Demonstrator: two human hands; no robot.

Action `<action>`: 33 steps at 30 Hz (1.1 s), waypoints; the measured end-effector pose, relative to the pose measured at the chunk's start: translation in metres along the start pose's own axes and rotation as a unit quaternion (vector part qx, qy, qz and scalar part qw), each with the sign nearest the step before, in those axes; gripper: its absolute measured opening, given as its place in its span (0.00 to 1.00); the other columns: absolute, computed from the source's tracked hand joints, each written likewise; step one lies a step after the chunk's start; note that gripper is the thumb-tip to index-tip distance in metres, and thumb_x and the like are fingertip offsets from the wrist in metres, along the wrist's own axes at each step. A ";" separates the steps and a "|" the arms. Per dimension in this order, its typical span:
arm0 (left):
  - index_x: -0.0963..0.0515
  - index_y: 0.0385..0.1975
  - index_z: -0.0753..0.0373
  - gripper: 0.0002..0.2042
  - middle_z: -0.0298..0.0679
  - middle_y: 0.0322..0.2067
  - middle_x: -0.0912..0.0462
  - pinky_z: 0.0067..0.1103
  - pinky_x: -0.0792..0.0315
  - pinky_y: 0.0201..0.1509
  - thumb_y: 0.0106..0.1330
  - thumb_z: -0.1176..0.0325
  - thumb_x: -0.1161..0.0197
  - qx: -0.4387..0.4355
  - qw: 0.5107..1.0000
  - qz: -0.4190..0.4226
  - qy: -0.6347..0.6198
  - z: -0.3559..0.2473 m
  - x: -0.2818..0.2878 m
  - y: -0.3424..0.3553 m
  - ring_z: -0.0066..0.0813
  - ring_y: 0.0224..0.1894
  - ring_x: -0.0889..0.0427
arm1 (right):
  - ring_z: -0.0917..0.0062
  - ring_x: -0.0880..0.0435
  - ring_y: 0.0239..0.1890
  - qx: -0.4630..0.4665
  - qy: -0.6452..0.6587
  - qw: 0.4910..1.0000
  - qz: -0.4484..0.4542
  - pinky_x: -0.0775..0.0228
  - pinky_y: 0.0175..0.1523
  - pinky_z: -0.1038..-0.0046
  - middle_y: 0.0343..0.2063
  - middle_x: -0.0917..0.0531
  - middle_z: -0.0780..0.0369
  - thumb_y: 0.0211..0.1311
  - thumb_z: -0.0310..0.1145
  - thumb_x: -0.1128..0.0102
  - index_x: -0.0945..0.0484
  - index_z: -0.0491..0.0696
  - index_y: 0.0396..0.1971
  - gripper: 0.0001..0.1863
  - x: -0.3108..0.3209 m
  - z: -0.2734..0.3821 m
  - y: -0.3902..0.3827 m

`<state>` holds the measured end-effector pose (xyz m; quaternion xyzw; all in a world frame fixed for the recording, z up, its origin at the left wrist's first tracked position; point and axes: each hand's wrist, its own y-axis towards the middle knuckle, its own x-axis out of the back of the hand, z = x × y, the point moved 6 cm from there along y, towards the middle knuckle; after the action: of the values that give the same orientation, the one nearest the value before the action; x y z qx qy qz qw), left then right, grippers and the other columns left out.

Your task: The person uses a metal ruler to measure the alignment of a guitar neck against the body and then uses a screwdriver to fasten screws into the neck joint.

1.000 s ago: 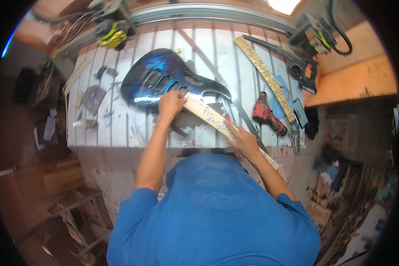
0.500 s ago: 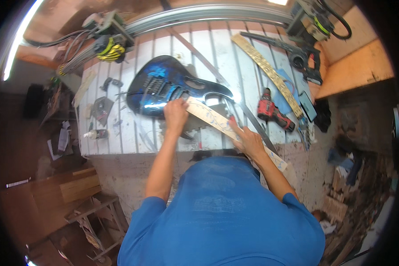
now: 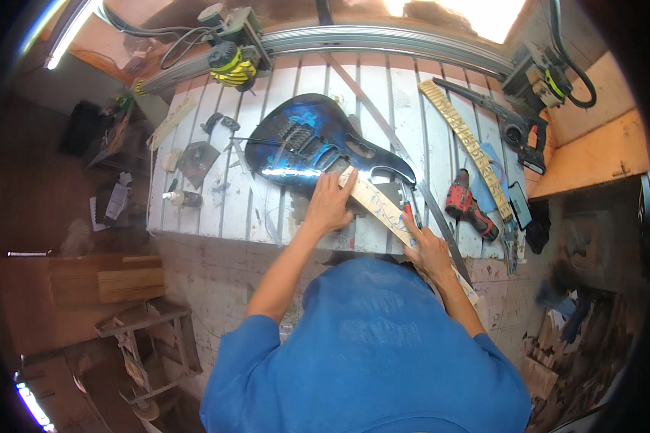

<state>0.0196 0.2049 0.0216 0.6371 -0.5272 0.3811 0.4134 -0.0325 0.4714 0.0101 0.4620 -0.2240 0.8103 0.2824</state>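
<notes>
A glossy black-and-blue electric guitar body lies on the slatted bench top. A pale fretboard strip with blue inlay drawings runs from it diagonally toward the bench's front right. My left hand grips the strip at the guitar end, fingertips across its top. My right hand is closed around the strip farther down. A red-handled tool is at its index finger; I cannot tell whether it is held. A red-and-black cordless drill lies just right of that hand.
On the bench are a patterned long strip, a black cordless blower, a phone, a small bottle and several small parts. An overhead rail carries machine heads. A wooden step frame stands at lower left.
The view has shifted, moving the bench rightward in the picture. My left hand's fingers have spread and lie farther over the strip's top. My right hand still grips the same stretch.
</notes>
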 end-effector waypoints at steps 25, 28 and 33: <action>0.35 0.67 0.74 0.52 0.49 0.38 0.24 0.32 0.24 0.46 0.39 0.61 0.17 -0.113 0.982 -0.014 0.149 -0.002 -0.013 0.030 0.45 0.41 0.23 | 0.55 0.14 0.31 -0.019 -0.045 0.999 -0.008 0.19 0.40 0.56 0.35 0.20 0.51 0.51 0.32 0.34 0.30 0.61 0.71 0.41 0.072 0.040 -0.020; 0.35 0.67 0.75 0.51 0.48 0.38 0.24 0.32 0.24 0.46 0.39 0.61 0.18 -0.108 0.983 -0.027 0.148 -0.005 -0.016 0.029 0.45 0.41 0.23 | 0.55 0.14 0.30 -0.003 -0.049 0.999 -0.015 0.20 0.39 0.56 0.36 0.19 0.50 0.52 0.33 0.33 0.30 0.61 0.71 0.41 0.072 0.037 -0.017; 0.34 0.67 0.72 0.53 0.46 0.37 0.26 0.32 0.24 0.44 0.37 0.58 0.16 -0.082 0.986 -0.018 0.147 -0.010 -0.019 0.030 0.43 0.40 0.23 | 0.56 0.14 0.31 0.000 -0.037 0.999 -0.021 0.20 0.40 0.55 0.36 0.19 0.51 0.51 0.33 0.32 0.30 0.61 0.71 0.42 0.053 0.015 -0.017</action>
<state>-0.0129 0.2176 0.0116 0.5479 -0.4783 0.4185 0.5439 -0.0336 0.4880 0.0659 0.4965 -0.2242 0.7865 0.2909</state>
